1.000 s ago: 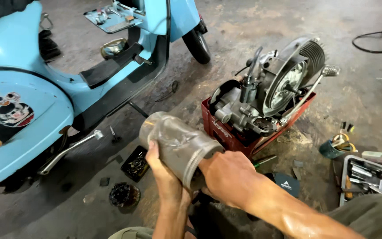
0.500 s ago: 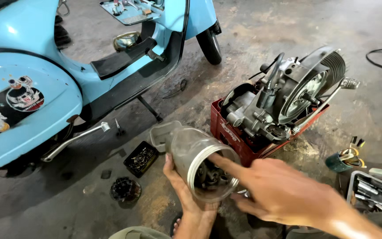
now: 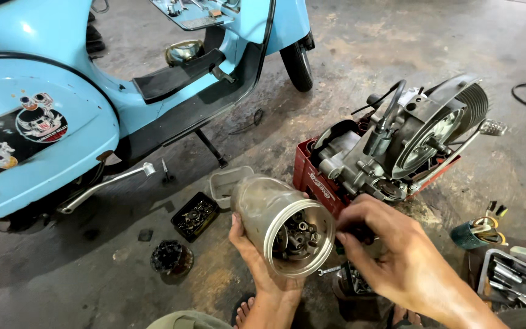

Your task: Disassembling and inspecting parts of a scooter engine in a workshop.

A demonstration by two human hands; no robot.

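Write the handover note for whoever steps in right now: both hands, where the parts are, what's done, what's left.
Left hand: grips the clear plastic jar from below, mouth tilted toward you, nuts and bolts inside.
Right hand: fingertips pinched together beside the jar's rim; what they hold is hidden.
Engine sits on the red crate; black parts tray lies on the floor.
Done: jar opened.
Left: cannot tell.

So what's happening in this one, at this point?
A person crouches on a workshop floor beside a light blue scooter. Their left hand cradles a clear plastic jar tipped on its side, with nuts and bolts visible inside. The right hand is next to the jar's mouth, fingers pinched together; whether they grip anything is unclear. Just behind, a removed engine sits in a red crate, and small trays of parts lie on the floor.
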